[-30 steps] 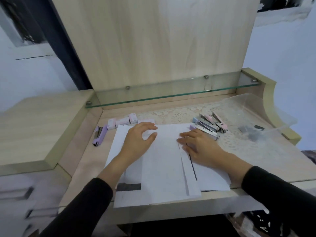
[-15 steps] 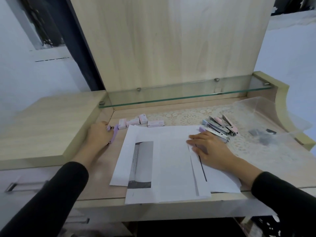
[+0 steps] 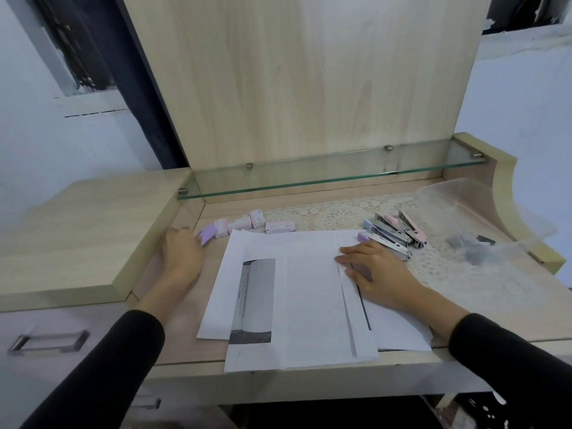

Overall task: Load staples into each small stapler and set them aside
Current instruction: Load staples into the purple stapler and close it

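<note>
Desk [image 3: 185, 335] surface: left hand [image 3: 182, 257] grips the purple stapler [image 3: 207, 237] at the left edge, beside the staple boxes [image 3: 247, 225]. Right hand [image 3: 379, 272] lies flat, fingers straight, on the paper sheets [image 3: 309, 298]; other staplers [image 3: 396, 232] just beyond it.

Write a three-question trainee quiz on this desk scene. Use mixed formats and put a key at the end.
1. True or false: the right hand lies flat on the paper sheets.
2. Choose one. The purple stapler that the left hand grips is: A) left of the staple boxes; B) right of the staple boxes; C) on top of the paper sheets.
3. Fill the gap: the other staplers lie in a group on the lace mat, to the ____ of the paper sheets.

Key: 1 true; 2 A; 3 right.
</note>
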A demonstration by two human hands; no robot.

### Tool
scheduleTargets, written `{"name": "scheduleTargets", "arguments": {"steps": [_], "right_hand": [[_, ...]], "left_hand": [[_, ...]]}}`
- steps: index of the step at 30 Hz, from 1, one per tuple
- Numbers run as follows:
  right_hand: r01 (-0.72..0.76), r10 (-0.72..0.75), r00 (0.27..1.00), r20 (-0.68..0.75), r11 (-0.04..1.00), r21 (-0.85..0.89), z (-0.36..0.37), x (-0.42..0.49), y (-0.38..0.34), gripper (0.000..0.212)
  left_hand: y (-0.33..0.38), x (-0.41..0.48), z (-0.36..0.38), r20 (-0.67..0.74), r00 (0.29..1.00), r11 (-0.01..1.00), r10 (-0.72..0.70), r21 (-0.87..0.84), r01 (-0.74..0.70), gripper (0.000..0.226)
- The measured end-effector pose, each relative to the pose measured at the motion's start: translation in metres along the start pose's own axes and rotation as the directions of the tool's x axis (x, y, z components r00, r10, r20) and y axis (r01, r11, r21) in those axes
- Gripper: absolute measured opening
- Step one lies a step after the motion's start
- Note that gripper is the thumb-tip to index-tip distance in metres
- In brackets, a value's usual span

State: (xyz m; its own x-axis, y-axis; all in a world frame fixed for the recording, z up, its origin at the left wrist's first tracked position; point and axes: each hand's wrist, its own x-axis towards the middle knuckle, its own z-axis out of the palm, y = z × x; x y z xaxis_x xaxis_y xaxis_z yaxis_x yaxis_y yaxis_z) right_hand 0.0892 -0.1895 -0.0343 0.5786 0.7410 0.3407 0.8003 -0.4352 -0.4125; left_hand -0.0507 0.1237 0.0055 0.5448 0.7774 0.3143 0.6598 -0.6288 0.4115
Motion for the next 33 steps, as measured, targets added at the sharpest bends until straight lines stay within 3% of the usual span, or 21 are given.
{"name": "scheduleTargets", "arguments": {"steps": [3,6,9,11,15,21,26,30,33], "right_hand": [[0.008,-0.008,1.0,-0.003,1.0,0.006,0.0,0.0,0.001,0.031],[0.0,0.0,1.0,0.002,1.0,0.012,0.0,0.0,0.0,0.028],[-0.008,0.008,1.0,-0.003,1.0,0.022,-0.002,-0.001,-0.002,0.028],[-0.002,0.003,1.0,-0.017,1.0,0.024,-0.003,-0.002,-0.004,0.027],[-0.016,0.019,0.998,-0.056,0.999,0.042,-0.006,-0.003,-0.006,0.025],[0.003,0.0,0.999,-0.054,0.998,0.062,-0.012,-0.004,-0.012,0.022],[-0.048,0.049,0.999,-0.009,0.994,0.096,-0.013,-0.003,-0.013,0.024],[-0.217,0.199,0.975,0.096,0.939,0.266,-0.02,0.001,-0.012,0.023],[-0.247,0.232,0.969,0.086,0.928,0.279,-0.033,0.005,-0.016,0.019]], "left_hand": [[0.009,-0.016,-0.007,-0.082,0.995,0.985,0.048,-0.162,-0.061,0.018],[0.039,-0.046,-0.021,-0.122,0.984,0.912,0.131,-0.374,-0.168,0.034],[0.065,-0.076,-0.027,-0.276,0.901,0.806,0.334,-0.411,-0.425,0.035],[0.075,-0.092,-0.022,-0.287,0.863,0.76,0.415,-0.413,-0.503,0.035],[0.083,-0.117,0.004,-0.122,0.843,0.73,0.524,-0.445,-0.519,0.032],[0.084,-0.129,0.018,0.171,0.845,0.818,0.507,-0.403,-0.41,0.033],[0.099,-0.109,0.0,0.495,0.702,0.856,0.511,-0.227,-0.464,0.025],[0.118,-0.098,-0.001,0.586,0.639,0.847,0.498,-0.171,-0.503,0.035],[0.131,-0.098,0.002,0.572,0.663,0.842,0.483,-0.096,-0.53,0.038]]}}
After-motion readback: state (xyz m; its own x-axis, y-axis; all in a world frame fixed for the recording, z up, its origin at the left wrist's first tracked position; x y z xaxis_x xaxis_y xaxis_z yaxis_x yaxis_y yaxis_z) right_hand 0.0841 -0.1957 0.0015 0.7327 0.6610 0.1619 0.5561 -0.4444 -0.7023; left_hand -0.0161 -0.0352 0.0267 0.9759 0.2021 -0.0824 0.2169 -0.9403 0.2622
